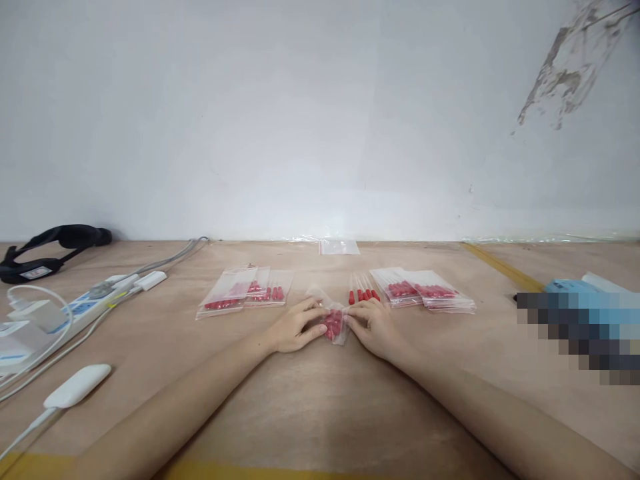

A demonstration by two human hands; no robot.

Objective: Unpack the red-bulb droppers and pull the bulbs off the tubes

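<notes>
At the far left of the wooden table (310, 413) lie a black strap (55, 243) by the wall, a white power strip (85, 303) with grey cables, and nearer, a white adapter (77, 385) on its cord. Right of these, well apart from the hands, a fanned stack of filled bags (245, 290) holds red-tipped pieces. The left hand (295, 327) comes in from the near left, fingers curled and pinching the left edge of a small clear bag (334, 323) of red pieces, which lies on the table in the middle, between both hands and touching both. Its long axis seems to run near to far, slightly tilted, though the crumpled plastic makes that hard to judge. The right hand (375, 327) meets it from the near right, fingertips closed on its right edge; both hands are equally near. Just beyond the right hand lie loose red-tipped sticks (363, 291), pointing away toward the wall, close enough to be brushed. Further right sits a second stack of filled bags (425, 290). An empty clear bag (339, 247) rests far off by the wall. Bare table lies open on the near side, between the forearms.
</notes>
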